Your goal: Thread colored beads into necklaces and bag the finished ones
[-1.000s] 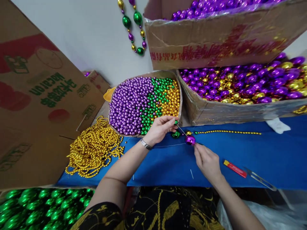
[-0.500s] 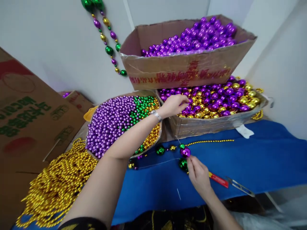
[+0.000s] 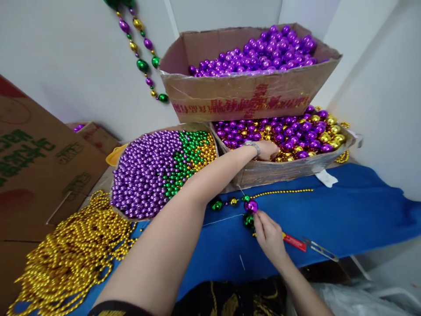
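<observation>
My left hand (image 3: 267, 150), with a silver-coloured watch on its wrist, is down in a cardboard box of mixed purple and gold beads (image 3: 289, 131). Its fingers are curled and their tips are hidden, so what they hold does not show. Lower down, my right hand (image 3: 270, 232) pinches a large shiny purple bead (image 3: 251, 206) on a thin white string. Strung near it are a small green bead (image 3: 246, 198), a small gold bead (image 3: 233, 201) and a dark green bead (image 3: 216, 204). A bigger green bead (image 3: 248, 220) lies just below the purple one.
An upper cardboard box (image 3: 250, 94) holds purple beads. To the left stands a container of small purple, green and gold beads (image 3: 148, 171), beside piled gold bead strands (image 3: 69, 254). A red-handled tool (image 3: 295, 242) lies on the blue cloth (image 3: 345, 210). A bead necklace (image 3: 142, 66) hangs behind.
My left hand has moved right and slightly down, from above the near left part of the mixed-bead box into its beads. My right hand keeps its pinch; the whole view has shifted slightly.
</observation>
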`<state>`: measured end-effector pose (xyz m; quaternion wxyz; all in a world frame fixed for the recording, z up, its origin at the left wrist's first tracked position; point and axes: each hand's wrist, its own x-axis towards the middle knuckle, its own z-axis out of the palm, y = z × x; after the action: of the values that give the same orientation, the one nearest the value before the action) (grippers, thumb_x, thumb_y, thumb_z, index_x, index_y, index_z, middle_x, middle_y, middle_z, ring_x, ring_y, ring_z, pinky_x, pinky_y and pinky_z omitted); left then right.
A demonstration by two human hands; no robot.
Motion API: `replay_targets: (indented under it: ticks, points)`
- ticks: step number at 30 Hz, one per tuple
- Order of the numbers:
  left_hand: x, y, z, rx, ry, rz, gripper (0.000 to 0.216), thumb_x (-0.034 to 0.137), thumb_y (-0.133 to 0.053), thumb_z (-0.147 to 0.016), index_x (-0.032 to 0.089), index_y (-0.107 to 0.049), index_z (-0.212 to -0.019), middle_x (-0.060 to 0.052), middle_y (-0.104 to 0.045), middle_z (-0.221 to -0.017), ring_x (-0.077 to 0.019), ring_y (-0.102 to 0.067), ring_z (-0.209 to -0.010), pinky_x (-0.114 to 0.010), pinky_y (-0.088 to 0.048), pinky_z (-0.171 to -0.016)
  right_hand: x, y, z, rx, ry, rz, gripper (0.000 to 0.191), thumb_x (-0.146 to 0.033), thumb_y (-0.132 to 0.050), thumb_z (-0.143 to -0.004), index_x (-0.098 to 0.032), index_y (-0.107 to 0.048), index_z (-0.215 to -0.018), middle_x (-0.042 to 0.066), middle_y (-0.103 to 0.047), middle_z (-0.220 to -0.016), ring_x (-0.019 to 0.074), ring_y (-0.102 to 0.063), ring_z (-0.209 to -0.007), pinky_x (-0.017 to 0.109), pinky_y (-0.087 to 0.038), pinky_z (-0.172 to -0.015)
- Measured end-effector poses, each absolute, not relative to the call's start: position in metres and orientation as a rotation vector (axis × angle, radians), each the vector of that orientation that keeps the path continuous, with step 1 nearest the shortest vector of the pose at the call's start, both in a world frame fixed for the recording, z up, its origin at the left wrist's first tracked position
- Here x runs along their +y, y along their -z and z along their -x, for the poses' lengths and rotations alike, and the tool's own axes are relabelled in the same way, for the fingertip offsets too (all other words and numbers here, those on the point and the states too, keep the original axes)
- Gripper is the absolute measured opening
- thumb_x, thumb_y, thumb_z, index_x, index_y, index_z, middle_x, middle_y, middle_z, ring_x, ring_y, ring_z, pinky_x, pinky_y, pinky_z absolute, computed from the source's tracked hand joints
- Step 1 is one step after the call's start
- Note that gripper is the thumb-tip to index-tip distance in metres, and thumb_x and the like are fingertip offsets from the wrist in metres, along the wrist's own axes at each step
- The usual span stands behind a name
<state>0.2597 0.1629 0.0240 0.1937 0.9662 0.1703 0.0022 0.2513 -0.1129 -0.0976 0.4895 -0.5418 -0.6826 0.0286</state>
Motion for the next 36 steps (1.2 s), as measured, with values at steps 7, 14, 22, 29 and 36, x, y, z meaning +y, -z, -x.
replay_targets:
  ticks: [7,14,22,29,36]
  points:
    - [0.109,-0.057,-0.155,0.467,-0.85,-1.952,0.025,0.023,-0.065,-0.08,0.017,-0.069,-0.104,-0.007,-0.067,-0.101,-0.0155,-0.06,-0.086,-0.029,-0.048,-0.077,-0.127,0.092,-0.252,-1.639,0.005,1.417,0.016,-0.02,-0.043,-0.099,-0.019,-0.057,-0.091,0.001,-0.064,-0.069,0.0133,-0.062,-0.058,0.022,-0.049,-0.058]
    - [0.014,-0.008,-0.038,0.576,-0.984,-1.094,0.038,0.029,-0.077,-0.076,0.022,-0.067,-0.112,-0.003,-0.068,-0.099,-0.01,-0.062,-0.081,-0.021,-0.051,-0.069,-0.124,0.092,-0.245,-1.744,0.09,1.325,0.014,-0.021,-0.051,-0.096,-0.019,-0.063,-0.102,0.004,-0.072,-0.079,0.0143,-0.067,-0.062,0.024,-0.053,-0.064]
    - [-0.017,0.023,-0.007,0.707,-1.066,-1.029,0.034,0.025,-0.079,-0.074,0.017,-0.068,-0.105,-0.005,-0.068,-0.095,-0.0099,-0.061,-0.077,-0.02,-0.049,-0.064,-0.124,0.099,-0.232,-1.882,0.185,1.289,0.016,-0.016,-0.053,-0.094,-0.016,-0.066,-0.103,0.006,-0.075,-0.087,0.0174,-0.071,-0.075,0.026,-0.054,-0.072]
    - [-0.021,0.02,0.002,0.75,-1.047,-1.258,0.038,0.022,-0.08,-0.073,0.018,-0.069,-0.109,-0.005,-0.069,-0.102,-0.01,-0.063,-0.082,-0.022,-0.052,-0.072,-0.124,0.1,-0.233,-1.982,0.341,1.34,0.016,-0.015,-0.055,-0.093,-0.014,-0.068,-0.103,0.003,-0.07,-0.073,0.0169,-0.066,-0.063,0.028,-0.05,-0.065]
    - [-0.036,0.027,-0.008,0.663,-0.953,-1.21,0.042,0.017,-0.082,-0.07,0.017,-0.067,-0.108,-0.003,-0.069,-0.091,-0.0102,-0.064,-0.081,-0.024,-0.053,-0.076,-0.121,0.105,-0.225,-1.886,0.048,1.255,0.018,-0.018,-0.051,-0.095,-0.018,-0.067,-0.103,0.006,-0.075,-0.088,0.0174,-0.072,-0.077,0.026,-0.056,-0.073]
